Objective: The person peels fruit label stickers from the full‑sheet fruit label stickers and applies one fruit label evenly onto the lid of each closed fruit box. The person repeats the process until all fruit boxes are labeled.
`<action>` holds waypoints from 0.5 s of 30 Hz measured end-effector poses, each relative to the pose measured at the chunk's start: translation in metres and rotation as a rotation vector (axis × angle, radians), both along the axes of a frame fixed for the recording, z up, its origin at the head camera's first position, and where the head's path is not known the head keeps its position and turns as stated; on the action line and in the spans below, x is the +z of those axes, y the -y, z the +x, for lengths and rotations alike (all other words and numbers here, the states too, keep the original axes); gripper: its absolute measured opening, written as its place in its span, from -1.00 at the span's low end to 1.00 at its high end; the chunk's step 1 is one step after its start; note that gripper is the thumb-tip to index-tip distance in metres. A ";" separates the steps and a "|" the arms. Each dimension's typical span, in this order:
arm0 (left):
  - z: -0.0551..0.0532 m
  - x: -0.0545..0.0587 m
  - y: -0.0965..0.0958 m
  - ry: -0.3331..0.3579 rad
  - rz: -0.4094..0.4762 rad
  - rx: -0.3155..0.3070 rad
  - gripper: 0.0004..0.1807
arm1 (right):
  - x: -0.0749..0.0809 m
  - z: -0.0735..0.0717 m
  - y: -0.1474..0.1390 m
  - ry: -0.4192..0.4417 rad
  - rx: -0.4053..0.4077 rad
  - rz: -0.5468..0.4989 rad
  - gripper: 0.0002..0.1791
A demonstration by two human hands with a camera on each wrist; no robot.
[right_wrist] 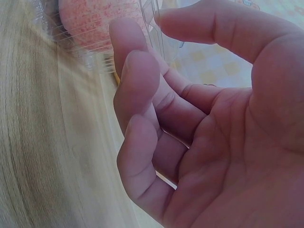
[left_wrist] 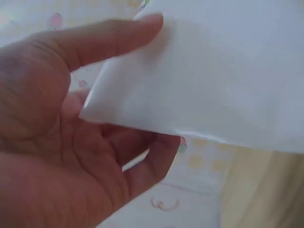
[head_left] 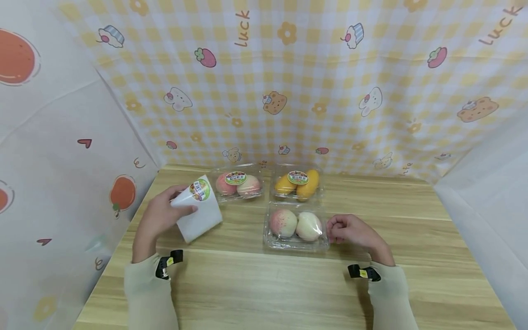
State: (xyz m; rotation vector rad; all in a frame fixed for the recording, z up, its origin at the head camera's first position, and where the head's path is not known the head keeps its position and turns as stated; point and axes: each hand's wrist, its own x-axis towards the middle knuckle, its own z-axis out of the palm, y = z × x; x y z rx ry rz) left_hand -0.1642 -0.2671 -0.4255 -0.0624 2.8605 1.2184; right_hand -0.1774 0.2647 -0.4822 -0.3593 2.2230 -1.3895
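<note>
My left hand grips a bent white sticker sheet, thumb on one face and fingers behind it. A round printed fruit label shows near its upper end; the left wrist view shows only plain white sheet. At the right side of a clear plastic fruit box, my right hand pinches the rim between thumb and fingers. Inside that box sit two pale peaches, and no label shows on it. The right wrist view shows one pink peach through the plastic, beyond my curled fingers.
Behind stand two labelled clear boxes: one with pink peaches on the left, one with yellow mangoes on the right. A checked cloth hangs at the back of the wooden table.
</note>
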 end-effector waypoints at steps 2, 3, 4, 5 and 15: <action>0.003 0.007 -0.007 -0.016 0.028 -0.042 -0.23 | 0.000 0.000 0.000 -0.003 0.001 0.002 -0.85; 0.005 0.010 -0.010 -0.026 0.045 -0.070 -0.24 | 0.000 0.000 0.000 -0.006 0.002 0.003 -0.85; 0.006 0.012 -0.014 -0.038 0.070 -0.101 -0.26 | 0.000 0.000 0.000 -0.007 0.001 0.004 -0.85; 0.007 0.014 -0.017 -0.049 0.096 -0.135 -0.28 | 0.000 0.000 0.000 -0.008 0.000 0.005 -0.85; 0.008 0.021 -0.059 -0.066 0.286 -0.382 -0.27 | 0.000 -0.001 0.000 -0.017 -0.003 0.020 -0.84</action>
